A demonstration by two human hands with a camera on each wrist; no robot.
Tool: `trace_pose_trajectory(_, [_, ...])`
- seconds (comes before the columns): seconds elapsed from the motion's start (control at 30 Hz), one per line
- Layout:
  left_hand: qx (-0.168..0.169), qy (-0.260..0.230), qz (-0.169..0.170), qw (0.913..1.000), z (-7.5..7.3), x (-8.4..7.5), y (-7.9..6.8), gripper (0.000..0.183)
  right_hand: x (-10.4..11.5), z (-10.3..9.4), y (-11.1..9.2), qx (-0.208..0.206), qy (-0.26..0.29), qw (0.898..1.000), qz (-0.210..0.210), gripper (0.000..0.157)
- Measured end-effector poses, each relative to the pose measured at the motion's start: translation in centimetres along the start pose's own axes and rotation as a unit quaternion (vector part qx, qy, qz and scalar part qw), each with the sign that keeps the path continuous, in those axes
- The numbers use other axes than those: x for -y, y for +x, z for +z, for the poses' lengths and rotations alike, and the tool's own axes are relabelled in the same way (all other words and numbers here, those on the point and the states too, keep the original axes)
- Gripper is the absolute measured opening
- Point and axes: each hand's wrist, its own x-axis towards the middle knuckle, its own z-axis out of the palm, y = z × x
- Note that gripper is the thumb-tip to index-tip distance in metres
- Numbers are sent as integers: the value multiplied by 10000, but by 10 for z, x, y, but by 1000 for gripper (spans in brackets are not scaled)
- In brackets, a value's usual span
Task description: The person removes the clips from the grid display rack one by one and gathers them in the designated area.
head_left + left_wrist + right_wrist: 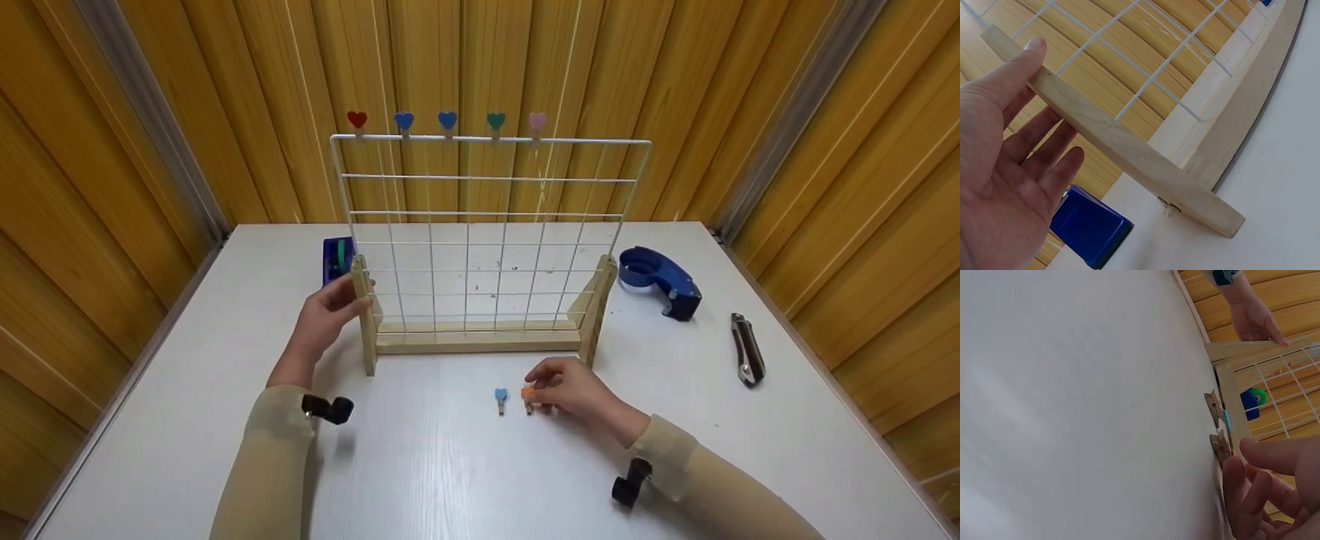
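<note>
My left hand [321,321] holds the left wooden post [366,330] of a white wire grid stand, thumb on the near face; in the left wrist view the fingers reach behind the post [1106,138]. At the table in front of the stand, my right hand [576,388] pinches a small clothespin with an orange heart [528,394] between thumb and fingertips. Just left of it lies a clothespin with a light blue heart [501,396]. Both wooden clothespins show in the right wrist view, the orange-heart one [1219,445] right at my fingertips.
Several heart clothespins, from a red one [358,119] to a pink one [538,121], stand along the grid's top wire [585,141]. A blue tape dispenser [679,289] and a utility knife [748,349] lie at right. Behind the left post sits a smaller blue dispenser [330,259].
</note>
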Motion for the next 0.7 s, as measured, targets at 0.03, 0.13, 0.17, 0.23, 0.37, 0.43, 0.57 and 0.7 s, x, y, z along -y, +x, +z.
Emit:
trace_pose_trajectory(0.03, [-2,-8,-11,10000,0,0,0,62,2,-2,-1,-32,-17,10000,-30,25])
trace_pose_trajectory(0.13, [2,-42,-33,10000,0,0,0,65,8,-9,-3,-111,-59,9999,-99,28])
trace_pose_trajectory(0.17, [0,-47,-42,10000,0,0,0,66,11,-12,-3,-126,-57,9998,-144,29])
trace_pose_trajectory(0.23, [-2,-48,-55,10000,0,0,0,66,20,-20,-5,-168,-116,9995,-227,31])
trace_pose_trajectory(0.37, [-3,-42,-71,10000,0,-1,0,64,41,-37,-10,-349,-251,9985,-337,33])
trace_pose_trajectory(0.43, [-5,-39,-71,10000,0,-1,0,63,54,-45,-13,-492,-281,9977,-363,33])
trace_pose_trajectory(0.57, [-11,-65,-49,10000,0,-2,-1,62,77,-60,-18,-746,-228,9957,-503,31])
trace_pose_trajectory(0.7, [11,-77,-101,9999,1,-3,-1,63,98,-73,-25,-950,-131,9925,-758,30])
